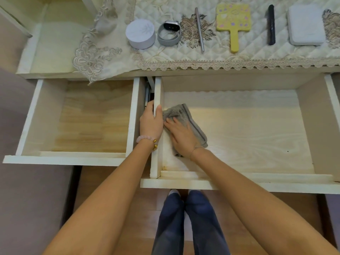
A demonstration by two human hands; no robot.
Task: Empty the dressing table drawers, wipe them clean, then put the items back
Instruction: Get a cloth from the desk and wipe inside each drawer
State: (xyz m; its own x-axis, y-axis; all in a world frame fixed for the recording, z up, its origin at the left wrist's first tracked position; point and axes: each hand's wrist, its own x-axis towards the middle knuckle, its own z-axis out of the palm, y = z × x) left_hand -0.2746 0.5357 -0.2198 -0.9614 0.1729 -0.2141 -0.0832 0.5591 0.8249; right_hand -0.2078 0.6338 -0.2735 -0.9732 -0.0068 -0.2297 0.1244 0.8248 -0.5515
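Two drawers of the dressing table stand pulled out, both with nothing inside. My right hand (181,135) presses a grey cloth (185,115) flat on the floor of the right drawer (257,137), close to its left wall. My left hand (151,122) grips the top of that left wall (157,92), thumb inside and fingers outside. The left drawer (88,118) shows a bare wooden bottom.
On the lace-edged quilted cover (202,57) of the tabletop lie a round white box (140,34), a smartwatch (170,33), a metal pen (199,29), a yellow hand mirror (233,21), a dark slim stick (271,24) and a white flat case (305,24). My legs (187,221) are below the drawers.
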